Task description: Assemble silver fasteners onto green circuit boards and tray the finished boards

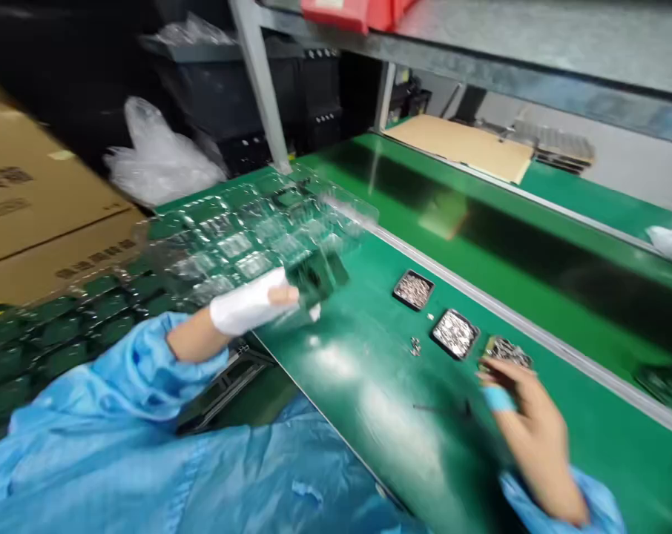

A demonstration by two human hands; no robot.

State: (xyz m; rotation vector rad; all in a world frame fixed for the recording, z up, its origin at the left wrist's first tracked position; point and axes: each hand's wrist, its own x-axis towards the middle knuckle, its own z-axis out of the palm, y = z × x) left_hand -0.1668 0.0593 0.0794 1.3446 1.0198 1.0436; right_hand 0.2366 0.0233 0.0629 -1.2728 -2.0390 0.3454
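My left hand (255, 300), in a white glove with bare fingertips, is closed on a dark green board (317, 278), which is blurred and tilted beside the clear plastic tray (241, 237). My right hand (530, 423) has a light blue wrap on the thumb. Its thumb and fingertips come together in a pinch at the near edge of a dish of metal parts (508, 350); anything between them is too small to make out. To the left of that hand stand a black dish of silvery pieces (455, 334) and another of small coppery pieces (414, 289).
A few loose metal parts (414, 346) and a thin dark tool (441, 408) lie on the green table (363, 334). Cardboard boxes (47, 200) and green-filled trays (63, 334) are at left. A metal shelf (481, 59) crosses overhead, its post (263, 89) beside the clear tray.
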